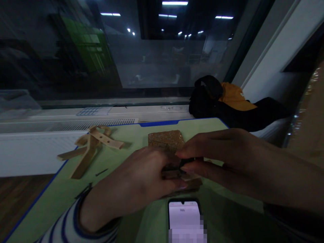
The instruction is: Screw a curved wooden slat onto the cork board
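My left hand point(141, 179) is closed around a flat wooden piece point(194, 183) low over the table, its thumb along the near side. My right hand point(220, 158) meets it from the right, with thumb and fingertips pinching a small dark thing point(186, 163) against the wood. Its kind is too dim and too covered to make out. Just beyond both hands lies a brown speckled block point(165, 137) with a shiny surface. A phone point(184, 216) with a lit screen lies right below the hands.
Curved wooden parts with holes point(95, 145) are piled at the table's left. A screw point(101, 172) and other dark slim pieces point(83, 190) lie near my left wrist. A black bag point(205, 98) and an orange-and-black cap point(236, 96) sit by the window. A radiator point(37, 152) stands behind.
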`<action>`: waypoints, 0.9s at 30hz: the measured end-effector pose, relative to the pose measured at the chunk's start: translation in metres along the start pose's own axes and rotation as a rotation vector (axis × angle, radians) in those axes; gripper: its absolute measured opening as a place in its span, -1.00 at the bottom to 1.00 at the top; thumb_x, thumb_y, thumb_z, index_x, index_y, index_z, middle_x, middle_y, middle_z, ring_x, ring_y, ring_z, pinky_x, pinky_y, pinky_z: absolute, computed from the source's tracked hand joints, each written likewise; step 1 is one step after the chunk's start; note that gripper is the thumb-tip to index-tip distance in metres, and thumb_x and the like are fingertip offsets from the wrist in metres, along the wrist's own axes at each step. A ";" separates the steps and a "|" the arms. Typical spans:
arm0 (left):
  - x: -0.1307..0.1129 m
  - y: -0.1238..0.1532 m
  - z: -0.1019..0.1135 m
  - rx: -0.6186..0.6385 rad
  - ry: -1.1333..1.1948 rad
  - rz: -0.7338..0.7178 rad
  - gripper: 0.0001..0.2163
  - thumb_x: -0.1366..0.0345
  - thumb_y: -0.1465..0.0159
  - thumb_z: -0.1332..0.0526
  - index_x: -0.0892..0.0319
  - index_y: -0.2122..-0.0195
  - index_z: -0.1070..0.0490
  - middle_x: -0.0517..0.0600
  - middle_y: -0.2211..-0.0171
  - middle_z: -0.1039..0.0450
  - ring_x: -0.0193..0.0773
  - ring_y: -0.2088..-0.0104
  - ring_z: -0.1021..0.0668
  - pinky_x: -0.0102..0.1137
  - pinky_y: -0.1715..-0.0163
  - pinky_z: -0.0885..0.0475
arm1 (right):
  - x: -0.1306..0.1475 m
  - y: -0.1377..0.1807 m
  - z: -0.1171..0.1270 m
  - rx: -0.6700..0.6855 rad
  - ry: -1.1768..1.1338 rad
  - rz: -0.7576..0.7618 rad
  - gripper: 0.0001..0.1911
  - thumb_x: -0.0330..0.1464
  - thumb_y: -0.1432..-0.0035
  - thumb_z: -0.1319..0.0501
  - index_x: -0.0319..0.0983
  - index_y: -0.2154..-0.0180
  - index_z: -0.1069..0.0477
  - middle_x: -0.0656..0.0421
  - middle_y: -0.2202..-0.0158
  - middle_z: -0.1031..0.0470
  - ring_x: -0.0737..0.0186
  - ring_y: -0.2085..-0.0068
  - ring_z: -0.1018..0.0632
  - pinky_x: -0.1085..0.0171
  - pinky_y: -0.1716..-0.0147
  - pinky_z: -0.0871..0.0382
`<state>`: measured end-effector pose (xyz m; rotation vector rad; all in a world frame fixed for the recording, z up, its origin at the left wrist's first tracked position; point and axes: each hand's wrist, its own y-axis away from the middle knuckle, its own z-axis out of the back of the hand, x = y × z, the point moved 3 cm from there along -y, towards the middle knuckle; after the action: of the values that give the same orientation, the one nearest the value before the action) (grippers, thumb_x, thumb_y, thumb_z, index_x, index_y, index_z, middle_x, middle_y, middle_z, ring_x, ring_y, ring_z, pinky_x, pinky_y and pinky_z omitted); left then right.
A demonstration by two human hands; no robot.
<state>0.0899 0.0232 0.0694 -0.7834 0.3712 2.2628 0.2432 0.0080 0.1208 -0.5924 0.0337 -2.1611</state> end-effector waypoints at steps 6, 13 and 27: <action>0.001 -0.002 0.001 -0.179 0.053 0.025 -0.69 0.01 -0.18 -0.15 0.16 0.45 -0.45 -0.18 0.53 -0.49 -0.40 0.54 -0.49 -0.51 0.59 -0.21 | 0.001 0.002 0.000 -0.028 0.043 0.041 -0.87 -0.33 -0.24 -0.09 -0.19 0.20 -0.36 0.23 0.20 -0.42 0.41 0.26 -0.45 0.41 0.27 -0.26; 0.001 -0.003 -0.002 -0.143 0.072 0.021 -0.65 0.02 -0.21 -0.11 0.17 0.51 -0.46 -0.18 0.63 -0.40 -0.43 0.60 -0.43 -0.51 0.61 -0.19 | 0.005 0.003 0.001 -0.058 0.035 0.082 -0.85 -0.42 -0.23 -0.08 -0.20 0.16 -0.33 0.21 0.12 -0.41 0.38 0.13 -0.44 0.43 0.17 -0.28; -0.004 -0.002 0.000 -0.022 0.106 -0.015 -0.73 0.18 -0.27 -0.06 0.18 0.39 -0.50 -0.12 0.52 -0.47 -0.36 0.47 -0.47 -0.50 0.44 -0.32 | 0.005 0.001 -0.003 -0.009 0.012 0.050 -0.90 -0.34 -0.25 -0.08 -0.21 0.31 -0.31 0.23 0.26 -0.45 0.38 0.31 -0.46 0.38 0.33 -0.22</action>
<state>0.0933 0.0229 0.0716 -0.9166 0.3883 2.2206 0.2400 0.0030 0.1202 -0.5786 0.0640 -2.1174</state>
